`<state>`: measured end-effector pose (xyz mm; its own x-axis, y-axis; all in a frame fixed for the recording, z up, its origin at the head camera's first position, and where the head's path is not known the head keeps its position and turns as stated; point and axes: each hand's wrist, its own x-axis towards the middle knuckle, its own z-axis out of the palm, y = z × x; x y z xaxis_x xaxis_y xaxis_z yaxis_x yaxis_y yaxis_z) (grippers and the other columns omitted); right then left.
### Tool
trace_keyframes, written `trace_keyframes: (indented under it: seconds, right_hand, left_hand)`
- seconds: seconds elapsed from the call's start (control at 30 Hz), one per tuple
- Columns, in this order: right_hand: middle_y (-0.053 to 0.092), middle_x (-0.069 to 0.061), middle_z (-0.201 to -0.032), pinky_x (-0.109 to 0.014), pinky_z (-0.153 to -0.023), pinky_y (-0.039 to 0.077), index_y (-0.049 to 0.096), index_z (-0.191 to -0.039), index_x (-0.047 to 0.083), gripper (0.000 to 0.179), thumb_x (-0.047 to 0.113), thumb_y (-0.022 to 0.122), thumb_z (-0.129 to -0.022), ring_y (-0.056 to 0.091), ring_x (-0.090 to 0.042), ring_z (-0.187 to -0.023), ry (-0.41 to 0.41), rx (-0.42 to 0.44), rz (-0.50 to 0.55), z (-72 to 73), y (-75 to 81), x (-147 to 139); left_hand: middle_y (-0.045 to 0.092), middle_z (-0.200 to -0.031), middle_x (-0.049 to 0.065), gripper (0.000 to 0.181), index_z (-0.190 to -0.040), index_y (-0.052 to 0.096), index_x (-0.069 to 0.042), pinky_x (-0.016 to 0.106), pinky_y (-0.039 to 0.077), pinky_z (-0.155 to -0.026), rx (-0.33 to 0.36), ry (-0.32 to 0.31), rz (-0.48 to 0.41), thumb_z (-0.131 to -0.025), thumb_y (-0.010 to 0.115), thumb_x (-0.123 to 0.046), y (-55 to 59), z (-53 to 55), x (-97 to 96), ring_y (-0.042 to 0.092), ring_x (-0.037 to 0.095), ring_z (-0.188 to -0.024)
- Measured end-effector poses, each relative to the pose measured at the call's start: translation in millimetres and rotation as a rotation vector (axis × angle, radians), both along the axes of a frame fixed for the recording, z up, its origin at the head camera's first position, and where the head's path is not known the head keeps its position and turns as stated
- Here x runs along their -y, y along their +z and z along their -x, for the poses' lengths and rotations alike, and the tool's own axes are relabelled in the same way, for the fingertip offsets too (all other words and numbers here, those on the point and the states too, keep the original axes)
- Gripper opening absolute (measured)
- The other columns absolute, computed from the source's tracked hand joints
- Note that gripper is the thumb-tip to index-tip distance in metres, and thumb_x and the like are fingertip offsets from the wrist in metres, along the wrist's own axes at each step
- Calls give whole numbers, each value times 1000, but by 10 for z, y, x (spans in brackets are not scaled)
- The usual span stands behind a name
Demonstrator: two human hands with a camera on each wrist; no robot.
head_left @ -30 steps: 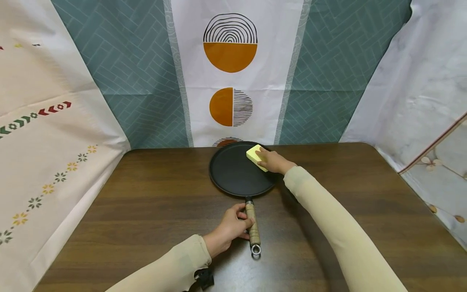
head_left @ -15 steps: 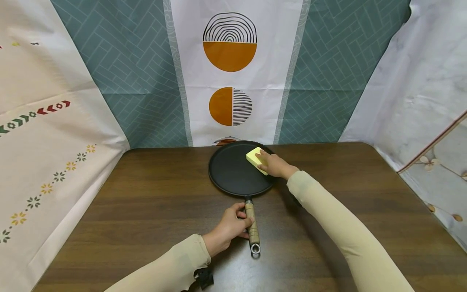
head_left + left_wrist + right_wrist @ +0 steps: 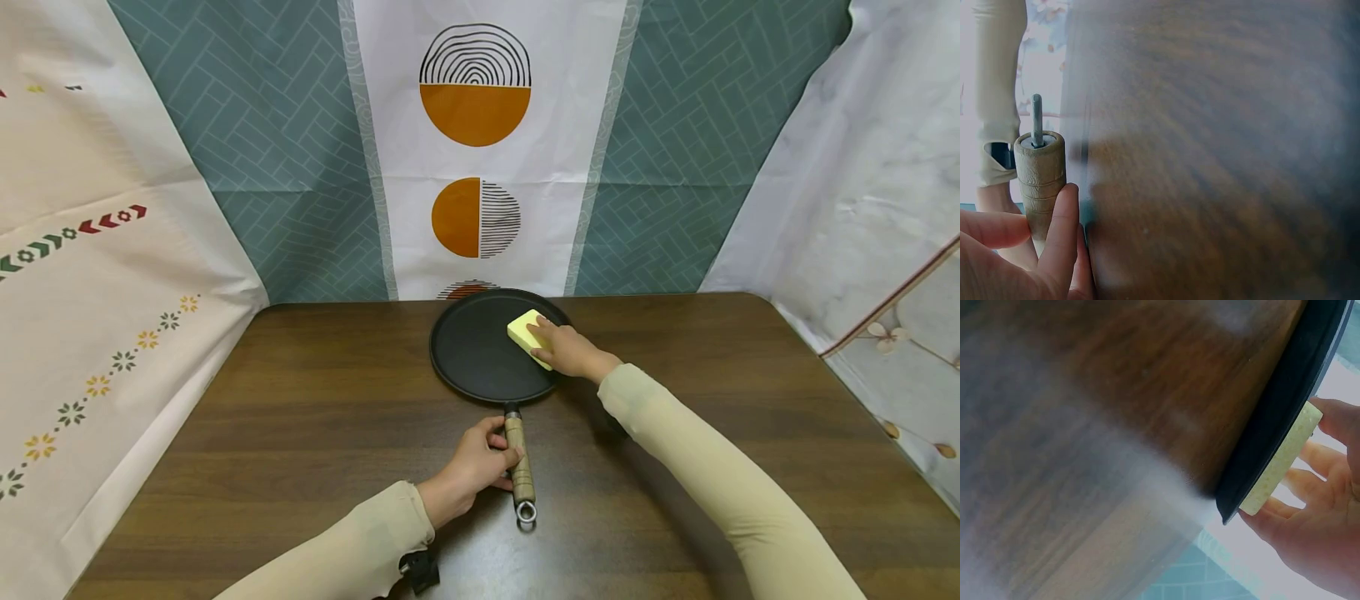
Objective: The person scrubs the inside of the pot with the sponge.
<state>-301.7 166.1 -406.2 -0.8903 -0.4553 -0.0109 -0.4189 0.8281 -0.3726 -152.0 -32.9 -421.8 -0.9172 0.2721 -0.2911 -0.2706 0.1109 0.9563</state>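
A round black flat pan (image 3: 480,354) lies on the table, its wooden handle (image 3: 522,483) pointing toward me and ending in a metal ring (image 3: 527,512). My left hand (image 3: 468,467) pinches that handle between thumb and fingers; the left wrist view shows the handle's end (image 3: 1041,165) above the fingertips. On the right part of the pan's surface sits a yellow sponge (image 3: 525,332), held by my right hand (image 3: 568,350). In the right wrist view the sponge (image 3: 1282,462) lies flat against the pan (image 3: 1272,419), with thumb and fingers at its edges.
The brown wooden table (image 3: 337,392) surrounds the pan, whose far rim is near the table's back edge. Behind it hangs a patterned cloth (image 3: 300,150). Pale cloths hang at the left (image 3: 135,275) and right (image 3: 825,192).
My right hand and the sponge have slid a little toward me along the right side of the pan. The left hand and the pan stay in place.
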Motion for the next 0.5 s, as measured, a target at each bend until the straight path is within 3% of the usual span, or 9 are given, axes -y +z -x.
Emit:
trace_keyframes:
  seconds: [0.5]
  right_hand:
    - [28, -28, -149, -57, -106, 38, 38, -144, -2, 54, 19, 57, -98, 42, -53, -123, 13, -49, -16, -153, -9, 63]
  left_hand:
    - [43, -100, 16, 61, -141, 34, 10, 35, 60, -56, 1, 2, -2, -87, 63, 5, 0, 4, -1, 55, 24, -77]
